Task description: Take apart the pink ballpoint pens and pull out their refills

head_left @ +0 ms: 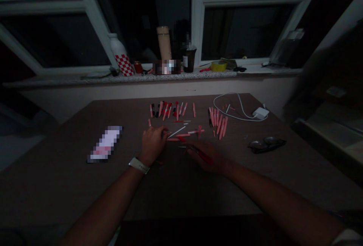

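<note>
In the dim light, my left hand (154, 144) rests low over the table with its fingers curled together; what they hold, if anything, is hidden. By its fingertips lie a thin white stick (177, 131) and a pink pen barrel (172, 140). A red-handled tool with a thin metal tip (204, 156) is gripped in my right hand (211, 159), its tip pointing left toward the other hand. Just beyond are a small red piece (182, 139) and a pink pen part with a clip (200, 131). Farther back lies a row of pink, red and black pens (165, 110).
Several pink barrels (221, 125) lie right of centre, near a white cable and charger (261, 113). Glasses (266, 145) rest at the right, a phone (105, 144) at the left. A checkered bottle (123, 62), tan flask (164, 43) and yellow tape roll (218, 66) line the sill.
</note>
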### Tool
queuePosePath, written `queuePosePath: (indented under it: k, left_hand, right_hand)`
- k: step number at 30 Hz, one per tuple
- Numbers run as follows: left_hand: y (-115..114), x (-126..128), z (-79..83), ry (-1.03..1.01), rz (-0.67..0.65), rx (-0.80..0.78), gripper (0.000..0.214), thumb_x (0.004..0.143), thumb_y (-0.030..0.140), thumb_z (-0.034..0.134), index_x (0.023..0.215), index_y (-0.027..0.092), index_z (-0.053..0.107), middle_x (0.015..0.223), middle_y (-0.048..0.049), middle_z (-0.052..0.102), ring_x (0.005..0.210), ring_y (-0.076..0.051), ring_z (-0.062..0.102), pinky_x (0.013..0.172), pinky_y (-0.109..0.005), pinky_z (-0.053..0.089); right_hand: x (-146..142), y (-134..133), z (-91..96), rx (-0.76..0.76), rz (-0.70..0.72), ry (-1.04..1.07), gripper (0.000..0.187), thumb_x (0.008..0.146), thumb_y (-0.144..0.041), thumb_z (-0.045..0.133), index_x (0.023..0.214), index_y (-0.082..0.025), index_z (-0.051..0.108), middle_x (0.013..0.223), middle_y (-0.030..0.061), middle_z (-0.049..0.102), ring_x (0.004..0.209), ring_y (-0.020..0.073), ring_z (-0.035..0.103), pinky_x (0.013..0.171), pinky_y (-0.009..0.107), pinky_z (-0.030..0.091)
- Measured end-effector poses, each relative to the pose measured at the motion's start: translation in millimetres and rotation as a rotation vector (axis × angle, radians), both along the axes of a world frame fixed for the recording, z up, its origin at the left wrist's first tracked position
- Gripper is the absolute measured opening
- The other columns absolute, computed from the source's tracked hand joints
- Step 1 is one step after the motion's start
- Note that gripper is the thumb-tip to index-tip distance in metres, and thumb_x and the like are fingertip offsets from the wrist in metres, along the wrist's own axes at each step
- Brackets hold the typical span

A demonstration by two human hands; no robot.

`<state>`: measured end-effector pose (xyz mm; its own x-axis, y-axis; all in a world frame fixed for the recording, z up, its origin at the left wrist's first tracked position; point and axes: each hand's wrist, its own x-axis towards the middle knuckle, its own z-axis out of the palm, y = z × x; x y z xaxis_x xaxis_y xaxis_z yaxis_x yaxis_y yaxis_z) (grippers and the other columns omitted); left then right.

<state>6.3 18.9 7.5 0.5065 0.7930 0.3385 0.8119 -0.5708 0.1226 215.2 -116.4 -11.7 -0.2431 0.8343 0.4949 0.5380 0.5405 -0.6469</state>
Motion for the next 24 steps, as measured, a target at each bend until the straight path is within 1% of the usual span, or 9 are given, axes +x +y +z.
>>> queuePosePath:
  k: [2,5,11,18,24]
  left_hand:
    - [-0.3,0.2,-0.3,-0.005,-0.020,0.004,0.025,0.096,0.037,0.053,0.108,0.023,0.069,0.106,-0.0086,0.074,0.102,-0.030,0.060,0.079,-0.038,0.038]
    - [-0.2,0.8,-1.9,0.005,-0.037,0.017,0.026,0.097,0.035,0.049,0.110,0.023,0.069,0.110,-0.0083,0.072,0.105,-0.029,0.060,0.081,-0.037,0.039]
    - [2.0,3.0,-5.7,0.036,-0.029,0.054,0.029,0.100,0.030,0.044,0.110,0.025,0.070,0.108,-0.0072,0.070,0.102,-0.026,0.060,0.078,-0.035,0.040]
    - [2.7,6.1,-8.5,-0.014,-0.027,0.089,0.024,0.101,0.028,0.043,0.103,0.020,0.065,0.103,-0.0077,0.069,0.099,-0.025,0.061,0.079,-0.035,0.040]
    - [1.7,6.4,-6.9,-0.056,-0.039,0.050,0.015,0.098,0.026,0.049,0.103,0.020,0.062,0.100,-0.0060,0.071,0.096,-0.025,0.062,0.080,-0.035,0.041]
  right_hand:
    - [-0.2,0.4,-2.4,-0.019,-0.017,-0.019,0.032,0.098,-0.031,0.050,0.128,-0.023,0.055,0.117,0.0077,0.069,0.105,0.0204,0.067,0.089,0.034,0.051]
    - [-0.7,0.9,-5.2,-0.066,-0.059,-0.048,0.032,0.096,-0.033,0.053,0.126,-0.021,0.054,0.111,0.0079,0.070,0.097,0.0207,0.067,0.084,0.033,0.051]
    - [-0.9,0.8,-4.4,-0.091,-0.082,-0.073,0.027,0.096,-0.034,0.053,0.119,-0.018,0.053,0.099,0.0073,0.068,0.085,0.0190,0.065,0.073,0.030,0.049]
    - [0.1,0.8,-4.2,-0.082,-0.067,-0.096,0.027,0.096,-0.032,0.053,0.121,-0.020,0.054,0.102,0.0068,0.068,0.086,0.0181,0.064,0.076,0.029,0.048]
    - [-0.4,1.1,-3.7,-0.063,-0.070,-0.114,0.027,0.095,-0.030,0.054,0.120,-0.021,0.055,0.104,0.0065,0.069,0.087,0.0186,0.065,0.077,0.030,0.048]
